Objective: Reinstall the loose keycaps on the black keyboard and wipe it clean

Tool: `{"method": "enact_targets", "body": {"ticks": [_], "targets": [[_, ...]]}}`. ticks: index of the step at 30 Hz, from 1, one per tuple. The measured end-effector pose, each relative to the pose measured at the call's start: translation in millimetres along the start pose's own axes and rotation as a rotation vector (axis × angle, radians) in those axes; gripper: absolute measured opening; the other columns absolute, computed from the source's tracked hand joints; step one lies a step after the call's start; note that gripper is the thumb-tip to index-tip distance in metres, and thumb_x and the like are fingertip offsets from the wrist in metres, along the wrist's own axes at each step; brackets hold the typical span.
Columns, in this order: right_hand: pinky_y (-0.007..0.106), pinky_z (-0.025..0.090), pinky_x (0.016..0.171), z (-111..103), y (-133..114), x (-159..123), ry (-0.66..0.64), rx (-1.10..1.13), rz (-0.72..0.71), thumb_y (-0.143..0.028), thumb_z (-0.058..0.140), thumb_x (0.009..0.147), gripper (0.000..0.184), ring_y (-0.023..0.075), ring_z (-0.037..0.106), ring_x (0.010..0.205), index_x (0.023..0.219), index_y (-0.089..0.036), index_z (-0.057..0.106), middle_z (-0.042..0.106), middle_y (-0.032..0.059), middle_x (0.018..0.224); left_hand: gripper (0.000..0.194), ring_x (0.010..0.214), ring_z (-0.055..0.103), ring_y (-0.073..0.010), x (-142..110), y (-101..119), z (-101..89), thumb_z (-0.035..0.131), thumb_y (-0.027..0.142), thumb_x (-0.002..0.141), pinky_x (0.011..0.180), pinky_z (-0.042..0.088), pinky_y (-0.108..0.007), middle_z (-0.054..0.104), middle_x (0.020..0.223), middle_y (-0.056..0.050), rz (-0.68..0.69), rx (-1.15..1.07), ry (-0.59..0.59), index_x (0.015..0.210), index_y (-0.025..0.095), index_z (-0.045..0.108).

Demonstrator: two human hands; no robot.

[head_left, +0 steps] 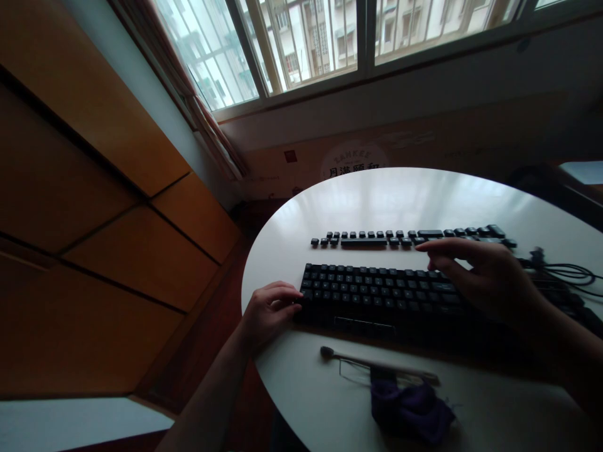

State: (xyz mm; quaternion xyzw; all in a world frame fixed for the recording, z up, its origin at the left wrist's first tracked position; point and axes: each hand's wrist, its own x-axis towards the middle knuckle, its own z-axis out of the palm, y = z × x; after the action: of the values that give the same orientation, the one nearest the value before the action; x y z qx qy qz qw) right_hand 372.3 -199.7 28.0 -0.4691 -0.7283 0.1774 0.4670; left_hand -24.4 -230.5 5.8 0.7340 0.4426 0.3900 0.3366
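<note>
A black keyboard (358, 289) lies on the white table, its lower rows bare of keycaps. My left hand (271, 312) is at its left end, fingers curled together against the edge. Above the right part of the keyboard is my right hand (480, 276), with the index finger stretched toward the loose keycaps and the thumb apart from it; I see nothing held. Behind the keyboard, loose black keycaps (428, 233) are laid out in rows, with a long spacebar (363, 243) among them. My right hand hides part of the keyboard and some keycaps.
In front of the keyboard lie a thin brush (377, 364), a wire tool (347, 370) and a crumpled purple cloth (409, 408). A coiled black cable (570, 273) is at the right. The round white table (282, 238) has its curved edge by my left forearm.
</note>
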Motion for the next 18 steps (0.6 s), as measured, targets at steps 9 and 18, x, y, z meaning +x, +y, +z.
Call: {"method": "enact_targets", "body": {"ticks": [9, 18], "targets": [[0.036, 0.061, 0.065, -0.2, -2.8, 0.2, -0.002, -0.017, -0.008, -0.039, 0.062, 0.089, 0.021, 0.0226, 0.073, 0.066, 0.097, -0.027, 0.078, 0.076, 0.003, 0.076, 0.012, 0.092, 0.068, -0.0197, -1.1, -4.8, -1.1, 0.072, 0.017, 0.086, 0.075, 0.062, -0.03, 0.069, 0.1, -0.009, 0.167, 0.214, 0.002, 0.097, 0.02, 0.077], [0.034, 0.06, 0.066, -0.3, -0.3, -0.1, -0.016, -0.034, -0.02, -0.036, 0.062, 0.089, 0.021, 0.0215, 0.073, 0.069, 0.099, -0.026, 0.078, 0.076, 0.0027, 0.077, 0.014, 0.087, 0.066, -0.0189, 4.2, 4.5, 1.1, 0.069, 0.016, 0.09, 0.075, 0.059, -0.033, 0.072, 0.094, -0.008, 0.384, 0.384, 0.006, 0.098, 0.023, 0.078]]}}
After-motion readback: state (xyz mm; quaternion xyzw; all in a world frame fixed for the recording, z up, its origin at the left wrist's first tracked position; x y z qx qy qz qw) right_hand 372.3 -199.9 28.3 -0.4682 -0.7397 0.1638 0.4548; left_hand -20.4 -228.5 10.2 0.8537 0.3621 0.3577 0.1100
